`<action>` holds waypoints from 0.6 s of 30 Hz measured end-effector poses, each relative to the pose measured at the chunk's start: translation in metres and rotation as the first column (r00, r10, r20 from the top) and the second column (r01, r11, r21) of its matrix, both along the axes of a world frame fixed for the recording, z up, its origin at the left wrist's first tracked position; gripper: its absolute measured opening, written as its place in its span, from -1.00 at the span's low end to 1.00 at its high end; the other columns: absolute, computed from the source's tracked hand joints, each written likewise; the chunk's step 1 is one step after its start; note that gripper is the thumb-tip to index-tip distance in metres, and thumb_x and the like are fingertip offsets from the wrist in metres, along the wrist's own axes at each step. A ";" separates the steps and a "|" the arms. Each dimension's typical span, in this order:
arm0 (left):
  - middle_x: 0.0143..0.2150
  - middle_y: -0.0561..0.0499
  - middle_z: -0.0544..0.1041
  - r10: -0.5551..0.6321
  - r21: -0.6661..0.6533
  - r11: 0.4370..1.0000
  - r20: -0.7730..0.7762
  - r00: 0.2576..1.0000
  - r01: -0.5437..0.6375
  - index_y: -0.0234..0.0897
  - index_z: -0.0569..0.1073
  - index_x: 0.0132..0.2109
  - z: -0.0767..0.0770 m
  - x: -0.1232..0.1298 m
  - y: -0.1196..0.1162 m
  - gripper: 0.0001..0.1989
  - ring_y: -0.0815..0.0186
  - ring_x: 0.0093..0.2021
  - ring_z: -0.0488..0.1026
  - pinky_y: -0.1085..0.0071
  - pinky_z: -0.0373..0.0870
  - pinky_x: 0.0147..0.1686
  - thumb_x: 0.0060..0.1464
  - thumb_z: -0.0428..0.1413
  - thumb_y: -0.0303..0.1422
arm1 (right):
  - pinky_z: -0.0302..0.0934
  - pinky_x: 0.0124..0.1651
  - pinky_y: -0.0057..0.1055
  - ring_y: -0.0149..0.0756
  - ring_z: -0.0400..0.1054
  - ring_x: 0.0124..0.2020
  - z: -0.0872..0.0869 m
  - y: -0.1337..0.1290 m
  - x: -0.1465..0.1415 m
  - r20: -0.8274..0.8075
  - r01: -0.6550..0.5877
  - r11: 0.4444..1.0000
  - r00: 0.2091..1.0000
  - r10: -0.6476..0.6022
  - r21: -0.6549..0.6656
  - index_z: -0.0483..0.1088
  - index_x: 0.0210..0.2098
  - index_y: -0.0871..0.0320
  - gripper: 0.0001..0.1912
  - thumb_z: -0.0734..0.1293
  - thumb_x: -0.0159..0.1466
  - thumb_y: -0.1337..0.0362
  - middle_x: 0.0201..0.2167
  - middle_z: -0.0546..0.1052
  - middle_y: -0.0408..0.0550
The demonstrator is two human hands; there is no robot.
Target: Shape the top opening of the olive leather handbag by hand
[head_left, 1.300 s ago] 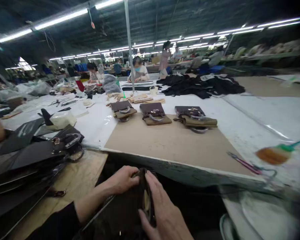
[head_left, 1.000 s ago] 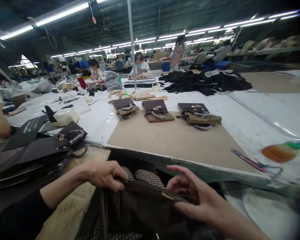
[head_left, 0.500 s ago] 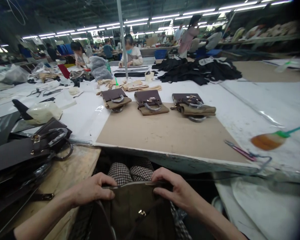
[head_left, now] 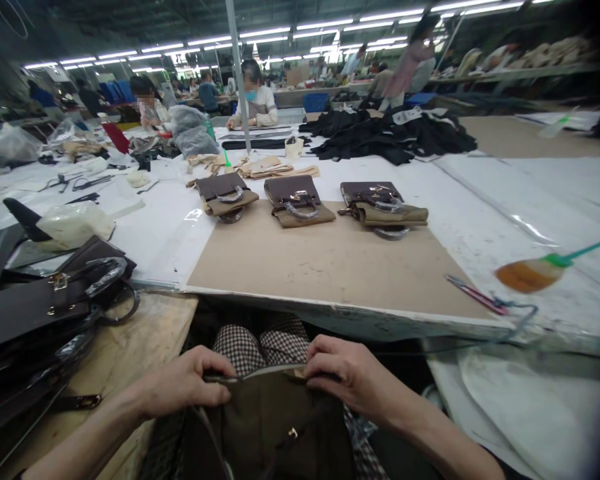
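Observation:
A dark olive-brown bag [head_left: 275,420] lies on my lap below the table's edge, over checked trousers [head_left: 260,343]. My left hand [head_left: 187,380] pinches the left end of the bag's top edge. My right hand [head_left: 345,373] grips the right end of that same edge. A small gold clasp [head_left: 293,433] shows on the bag's front. Both hands sit close together, about a hand's width apart.
Three small brown handbags [head_left: 300,200] lie in a row on a tan board [head_left: 330,267] ahead. Dark bags [head_left: 55,300] pile up at my left. Scissors [head_left: 475,293] and an orange bottle [head_left: 530,273] lie at right. Black fabric [head_left: 390,137] heaps farther back; people sit beyond.
The bag was turned from edge-on to flat, front facing me. Both hands shifted to its top edge and now hold it at either end. My view tilted down slightly.

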State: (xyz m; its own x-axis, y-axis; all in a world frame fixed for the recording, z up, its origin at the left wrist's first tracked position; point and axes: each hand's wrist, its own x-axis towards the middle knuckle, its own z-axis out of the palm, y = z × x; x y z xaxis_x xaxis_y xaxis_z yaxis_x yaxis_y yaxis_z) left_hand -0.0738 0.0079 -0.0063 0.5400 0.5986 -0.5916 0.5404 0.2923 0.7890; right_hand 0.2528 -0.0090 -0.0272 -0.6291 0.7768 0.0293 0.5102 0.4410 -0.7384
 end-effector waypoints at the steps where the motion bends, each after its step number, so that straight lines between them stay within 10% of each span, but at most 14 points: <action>1: -0.41 0.07 0.49 -0.004 -0.007 1.000 0.010 1.000 0.004 -0.35 0.58 -0.26 0.000 0.001 0.001 -0.82 0.44 -0.41 0.31 0.53 0.22 -0.41 0.01 0.22 -0.32 | 0.19 -0.14 -0.49 -0.43 0.34 -0.18 0.000 0.000 0.000 -0.017 0.004 1.000 1.000 -0.004 -0.020 0.50 -0.24 0.07 -0.95 0.37 0.32 0.30 -0.19 0.44 -0.18; 7: -0.13 0.03 0.59 0.052 -0.038 0.998 0.055 0.997 -0.050 -0.21 0.58 -0.04 0.003 0.005 0.004 -0.66 0.34 -0.18 0.42 0.46 0.34 -0.14 -0.01 0.25 -0.32 | 0.21 -0.13 -0.45 -0.42 0.37 -0.22 0.001 -0.007 -0.002 -0.180 0.162 0.953 0.961 -0.211 -0.256 0.45 -0.45 0.18 -0.87 0.40 0.24 0.37 -0.27 0.47 -0.17; 18: -0.24 0.02 0.61 0.127 -0.154 0.982 0.123 0.984 -0.107 -0.27 0.60 -0.08 -0.004 0.001 -0.002 -0.66 0.40 -0.31 0.42 0.48 0.34 -0.22 -0.08 0.29 -0.35 | 0.24 -0.13 -0.36 -0.25 0.40 -0.18 -0.019 -0.026 -0.021 -0.216 0.365 0.771 0.818 -0.533 -0.522 0.30 -0.55 0.21 -0.72 0.39 0.18 0.21 -0.22 0.51 -0.03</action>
